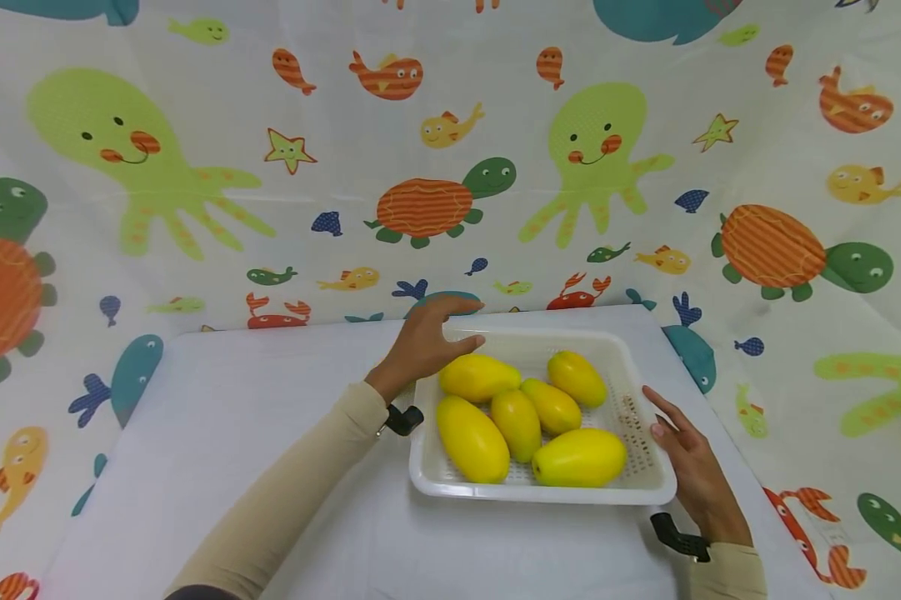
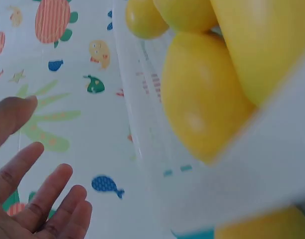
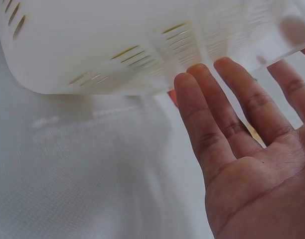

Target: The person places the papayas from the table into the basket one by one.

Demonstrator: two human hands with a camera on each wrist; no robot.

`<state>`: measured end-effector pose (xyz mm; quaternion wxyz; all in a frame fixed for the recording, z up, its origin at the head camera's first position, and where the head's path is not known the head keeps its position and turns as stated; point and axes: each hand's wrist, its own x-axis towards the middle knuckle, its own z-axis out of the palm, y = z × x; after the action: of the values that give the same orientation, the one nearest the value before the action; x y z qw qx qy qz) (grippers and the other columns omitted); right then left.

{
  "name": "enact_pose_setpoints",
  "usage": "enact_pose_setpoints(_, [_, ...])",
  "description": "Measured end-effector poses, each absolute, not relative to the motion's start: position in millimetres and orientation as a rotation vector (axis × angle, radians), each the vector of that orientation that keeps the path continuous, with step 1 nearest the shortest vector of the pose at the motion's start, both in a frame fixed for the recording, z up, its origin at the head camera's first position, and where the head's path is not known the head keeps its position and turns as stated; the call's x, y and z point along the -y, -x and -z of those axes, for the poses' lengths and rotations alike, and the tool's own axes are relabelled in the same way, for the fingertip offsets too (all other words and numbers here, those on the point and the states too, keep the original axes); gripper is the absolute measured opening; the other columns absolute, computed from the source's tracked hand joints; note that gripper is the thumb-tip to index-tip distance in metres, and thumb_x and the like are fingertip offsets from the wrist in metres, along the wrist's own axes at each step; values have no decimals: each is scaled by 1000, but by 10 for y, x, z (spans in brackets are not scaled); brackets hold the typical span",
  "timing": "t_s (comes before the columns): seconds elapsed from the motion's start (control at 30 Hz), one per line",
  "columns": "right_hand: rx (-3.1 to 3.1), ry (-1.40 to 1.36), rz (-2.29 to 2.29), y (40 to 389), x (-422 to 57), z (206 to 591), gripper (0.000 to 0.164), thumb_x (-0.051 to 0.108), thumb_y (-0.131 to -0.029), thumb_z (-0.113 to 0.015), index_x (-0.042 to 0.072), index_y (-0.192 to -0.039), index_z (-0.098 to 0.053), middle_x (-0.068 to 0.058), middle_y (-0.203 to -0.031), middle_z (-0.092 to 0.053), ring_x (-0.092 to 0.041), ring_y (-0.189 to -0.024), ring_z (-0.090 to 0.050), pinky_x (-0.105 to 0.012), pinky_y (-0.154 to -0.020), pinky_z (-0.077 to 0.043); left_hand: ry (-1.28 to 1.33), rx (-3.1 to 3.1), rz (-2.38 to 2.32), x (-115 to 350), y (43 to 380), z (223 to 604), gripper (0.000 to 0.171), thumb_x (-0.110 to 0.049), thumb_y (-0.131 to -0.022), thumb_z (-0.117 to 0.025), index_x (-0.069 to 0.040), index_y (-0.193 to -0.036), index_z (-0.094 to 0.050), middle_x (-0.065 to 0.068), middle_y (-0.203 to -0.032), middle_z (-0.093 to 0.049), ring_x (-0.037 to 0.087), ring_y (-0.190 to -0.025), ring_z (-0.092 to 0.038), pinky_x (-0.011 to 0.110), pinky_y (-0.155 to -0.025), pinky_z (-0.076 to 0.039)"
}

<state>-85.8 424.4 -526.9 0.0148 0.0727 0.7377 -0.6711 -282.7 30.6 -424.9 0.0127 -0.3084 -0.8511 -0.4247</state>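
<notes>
Several smooth yellow mangoes (image 1: 471, 437) lie in a white plastic basket (image 1: 540, 493) with slotted walls. Over the basket's far left corner is my left hand (image 1: 429, 340), thumb and fingers spread apart with nothing between them. In the left wrist view this left hand (image 2: 38, 194) is clear of the basket wall (image 2: 142, 164). At the basket's right side is my right hand (image 1: 692, 471). The right wrist view shows the right hand (image 3: 257, 144) with nearly straight fingers, tips at the basket's lower wall (image 3: 92, 50); how firmly they touch cannot be told.
A white cloth (image 1: 270, 392) covers the table beneath the basket. Behind and beside the table hangs a curtain (image 1: 330, 117) printed with sea animals. Dark wrist cameras (image 1: 403, 420) sit on both wrists.
</notes>
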Motion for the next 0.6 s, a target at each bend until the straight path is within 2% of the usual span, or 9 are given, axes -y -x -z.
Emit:
enact_pose_setpoints(0.23, [-2293,-227,2101,852,-4253,5248,62,28,-114,-49,31,-170,-24,-3,-177,-26,-5,-113,-72,-53,-80,-65,843,2674,1304,64,2852,4291,51,-35,-94,-81,-23,-141,-68,-1,-148,-65,27,-143,-54,53,-117,-48])
enact_pose_setpoints(0.6, [-2251,-231,2127,869,-4238,5281,63,28,-114,-50,32,-170,-23,-1,-178,-24,-3,-114,-71,-54,-81,-65,627,2727,1314,561,2865,4560,57,-37,-93,-81,-23,-146,-64,6,-152,-61,34,-142,-53,58,-118,-47])
